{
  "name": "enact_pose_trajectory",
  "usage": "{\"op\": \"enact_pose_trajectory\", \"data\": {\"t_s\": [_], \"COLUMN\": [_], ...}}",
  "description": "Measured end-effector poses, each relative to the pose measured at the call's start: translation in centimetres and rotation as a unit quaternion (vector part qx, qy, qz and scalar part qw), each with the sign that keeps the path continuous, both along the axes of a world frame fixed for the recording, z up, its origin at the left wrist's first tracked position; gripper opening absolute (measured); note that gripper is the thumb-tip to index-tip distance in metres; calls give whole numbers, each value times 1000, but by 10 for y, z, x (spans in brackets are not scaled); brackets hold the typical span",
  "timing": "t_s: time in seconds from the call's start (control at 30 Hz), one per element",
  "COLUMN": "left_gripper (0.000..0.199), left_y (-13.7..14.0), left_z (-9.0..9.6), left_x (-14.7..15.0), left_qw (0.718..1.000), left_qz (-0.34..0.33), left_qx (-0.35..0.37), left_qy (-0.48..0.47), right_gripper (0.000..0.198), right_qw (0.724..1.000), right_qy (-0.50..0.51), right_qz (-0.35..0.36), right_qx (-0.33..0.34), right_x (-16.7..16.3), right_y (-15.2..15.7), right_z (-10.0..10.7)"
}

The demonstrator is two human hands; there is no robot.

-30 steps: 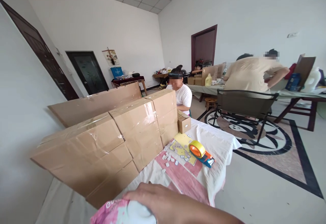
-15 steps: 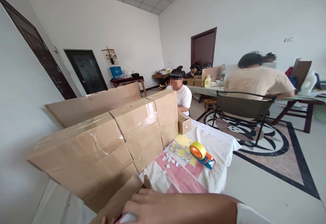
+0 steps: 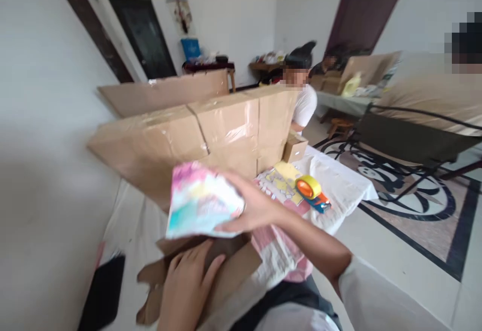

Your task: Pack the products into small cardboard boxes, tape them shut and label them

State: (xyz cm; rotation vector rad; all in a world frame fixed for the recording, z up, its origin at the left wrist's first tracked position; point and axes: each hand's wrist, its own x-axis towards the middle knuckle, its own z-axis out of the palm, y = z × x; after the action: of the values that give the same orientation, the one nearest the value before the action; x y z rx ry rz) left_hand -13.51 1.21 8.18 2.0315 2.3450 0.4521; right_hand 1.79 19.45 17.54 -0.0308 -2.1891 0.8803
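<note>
My right hand (image 3: 250, 203) grips one side of a packet (image 3: 203, 203) with a blurred pink, yellow, white and teal print. The packet is above a small cardboard box (image 3: 235, 268) with its flaps up. Lower left, my left hand (image 3: 190, 276) is on that box, thumb apart from the fingers, which bend over its edge. The box's inside is dark and partly hidden by the packet and my hands. To the right, a tape dispenser (image 3: 320, 204) with a yellow roll lies on the cloth-covered table (image 3: 342, 175).
A row of taped cardboard boxes (image 3: 226, 125) stands along the table's far side, with a small box (image 3: 295, 147) at its end. A black flat object (image 3: 103, 291) lies lower left. One person in white (image 3: 306, 105) sits behind the boxes; another sits in a chair (image 3: 410, 145) at right.
My view has tilted down and turned right. My right hand has risen from the open box, with the packet now in full view. My left hand now shows on the box.
</note>
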Motion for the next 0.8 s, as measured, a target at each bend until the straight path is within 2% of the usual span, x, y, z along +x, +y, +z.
{"op": "enact_pose_trajectory", "data": {"t_s": [0.1,0.2,0.27,0.37,0.43,0.5,0.57,0.67,0.73,0.8], "left_gripper": [59,68,66,51,41,41,43,35,29,33], "left_y": [13,29,34,32,25,14,1,-22,-37,-50], "left_z": [10,11,5,-8,-13,-12,-7,3,5,1], "left_x": [44,77,87,90,92,97,100,93,78,58], "left_qw": [987,980,984,989,992,995,998,985,979,976], "left_qz": [38,9,-16,-30,-17,-12,-48,-128,-137,-119], "left_qx": [-150,-186,-161,-126,-118,-94,-19,111,153,181], "left_qy": [-41,-64,-72,-66,-48,-33,-27,-18,-2,12], "right_gripper": [104,105,104,106,107,100,86,75,74,73], "right_qw": [996,995,996,999,998,989,967,918,892,876], "right_qy": [41,40,24,-15,-60,-128,-202,-283,-322,-347], "right_qz": [-39,-52,-47,-23,10,38,51,68,82,89], "right_qx": [-63,-76,-67,-32,4,60,145,269,308,322], "right_x": [5,10,10,5,-3,-11,-20,-33,-40,-46], "right_y": [13,14,11,-1,-12,-23,-30,-30,-27,-25], "right_z": [6,4,-2,-17,-26,-34,-42,-55,-66,-76]}}
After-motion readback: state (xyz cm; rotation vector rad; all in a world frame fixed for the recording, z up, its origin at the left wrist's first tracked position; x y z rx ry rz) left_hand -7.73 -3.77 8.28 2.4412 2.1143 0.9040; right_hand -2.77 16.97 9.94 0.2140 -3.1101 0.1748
